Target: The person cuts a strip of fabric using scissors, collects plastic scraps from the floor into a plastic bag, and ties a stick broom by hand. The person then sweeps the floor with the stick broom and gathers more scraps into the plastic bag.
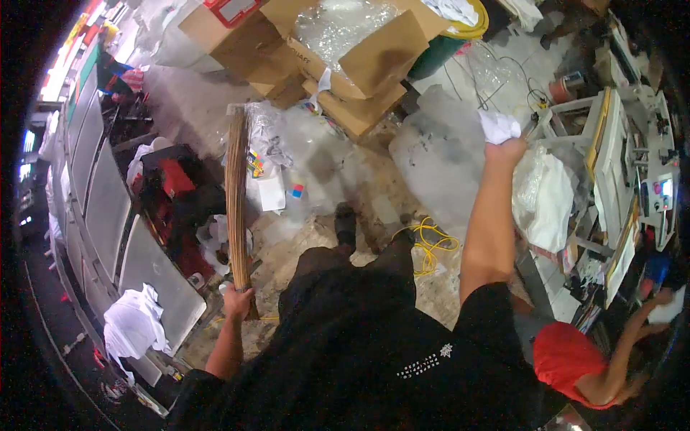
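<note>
My left hand (236, 300) is closed round the lower end of a stick broom (236, 194), a long bundle of thin brown sticks. The broom points up and away, above littered floor. Out to the right, my right hand (509, 149) is closed on a crumpled white piece (499, 126); whether it is paper, cloth or plastic I cannot tell. Below that hand lies a heap of clear plastic sheeting (442, 154). Near the broom, white sheets (272, 190) and wrappers are scattered on the floor.
An open cardboard box (388, 61) filled with clear wrap stands ahead. A yellow cord (429, 244) coils by my feet. Along the left runs a row of grey panels (154, 280) with a white cloth (136, 322). A person in a red shirt (568, 359) works at the right.
</note>
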Available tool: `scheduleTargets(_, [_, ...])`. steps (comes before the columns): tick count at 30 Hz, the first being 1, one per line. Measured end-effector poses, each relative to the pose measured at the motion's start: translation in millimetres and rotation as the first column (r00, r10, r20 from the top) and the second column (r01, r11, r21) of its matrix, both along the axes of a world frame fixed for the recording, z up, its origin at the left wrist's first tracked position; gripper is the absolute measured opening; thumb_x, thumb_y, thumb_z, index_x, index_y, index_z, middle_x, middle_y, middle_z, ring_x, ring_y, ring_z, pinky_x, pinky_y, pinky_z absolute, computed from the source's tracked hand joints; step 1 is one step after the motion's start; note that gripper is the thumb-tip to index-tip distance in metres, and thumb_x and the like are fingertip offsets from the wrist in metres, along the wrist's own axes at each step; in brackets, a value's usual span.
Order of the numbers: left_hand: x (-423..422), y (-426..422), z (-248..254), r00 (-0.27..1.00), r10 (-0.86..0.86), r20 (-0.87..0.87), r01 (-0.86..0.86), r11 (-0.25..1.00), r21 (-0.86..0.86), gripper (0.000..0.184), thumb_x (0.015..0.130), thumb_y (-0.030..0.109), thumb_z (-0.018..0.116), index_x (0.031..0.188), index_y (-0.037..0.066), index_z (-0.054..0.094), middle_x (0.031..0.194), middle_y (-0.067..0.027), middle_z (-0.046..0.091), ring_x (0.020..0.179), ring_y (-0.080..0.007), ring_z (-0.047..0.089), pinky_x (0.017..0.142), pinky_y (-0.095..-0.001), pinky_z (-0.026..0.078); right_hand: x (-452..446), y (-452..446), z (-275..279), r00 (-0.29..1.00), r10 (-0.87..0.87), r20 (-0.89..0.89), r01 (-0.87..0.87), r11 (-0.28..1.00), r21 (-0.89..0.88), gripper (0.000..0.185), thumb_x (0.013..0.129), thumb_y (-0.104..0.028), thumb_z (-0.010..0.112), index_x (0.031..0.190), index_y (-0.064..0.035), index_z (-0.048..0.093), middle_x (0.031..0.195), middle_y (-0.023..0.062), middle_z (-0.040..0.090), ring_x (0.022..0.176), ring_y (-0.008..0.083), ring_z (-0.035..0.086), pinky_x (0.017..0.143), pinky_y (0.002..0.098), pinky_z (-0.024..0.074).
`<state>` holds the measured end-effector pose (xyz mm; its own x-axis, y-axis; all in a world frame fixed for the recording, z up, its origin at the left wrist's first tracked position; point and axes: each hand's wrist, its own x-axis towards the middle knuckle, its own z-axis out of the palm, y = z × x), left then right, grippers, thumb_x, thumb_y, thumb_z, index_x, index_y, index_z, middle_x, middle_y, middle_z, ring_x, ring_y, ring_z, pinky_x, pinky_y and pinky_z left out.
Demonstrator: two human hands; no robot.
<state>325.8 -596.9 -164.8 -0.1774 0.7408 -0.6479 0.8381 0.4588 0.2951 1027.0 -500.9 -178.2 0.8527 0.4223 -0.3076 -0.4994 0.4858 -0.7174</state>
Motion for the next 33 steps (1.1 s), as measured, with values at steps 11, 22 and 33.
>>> scheduleTargets(11, [9, -9, -40, 0.951, 0.199, 0.237, -0.187, 0.98, -0.075, 0.025, 0.067, 0.011, 0.067, 0.085, -0.001, 0.055, 0.066, -0.0048, 0.056, 0.055, -0.0142, 0.055, 0.052, -0.0286, 0.047, -219, -224, -278, 0.956, 0.254, -0.149, -0.283, 0.645, -0.71, 0.053, 0.081, -0.038, 0.052, 0.122, -0.0048, 0.047, 0.119, 0.0141, 0.052, 0.106, 0.0271, 0.052, 0.088, 0.0423, 0.0448])
scheduleTargets(22, [67, -52, -35, 0.944, 0.312, 0.105, -0.305, 0.949, -0.078, 0.02, 0.07, 0.009, 0.067, 0.083, 0.001, 0.054, 0.064, -0.0047, 0.056, 0.054, -0.0139, 0.055, 0.051, -0.029, 0.046, -161, -301, -357, 0.898, 0.295, -0.328, -0.429, 0.416, -0.802, 0.048, 0.082, -0.024, 0.051, 0.124, -0.0041, 0.042, 0.116, 0.0181, 0.048, 0.1, 0.0274, 0.045, 0.084, 0.0363, 0.0375])
scheduleTargets(33, [34, -102, -31, 0.952, 0.278, 0.125, -0.287, 0.956, 0.065, 0.033, 0.068, 0.019, 0.067, 0.09, -0.003, 0.057, 0.072, -0.0111, 0.062, 0.062, -0.0201, 0.06, 0.06, -0.0304, 0.048, -240, -193, -207, 0.738, 0.675, 0.011, -0.358, 0.405, -0.841, 0.029, 0.08, -0.021, 0.063, 0.103, -0.004, 0.058, 0.1, 0.0084, 0.059, 0.093, 0.0171, 0.054, 0.079, 0.0303, 0.0453])
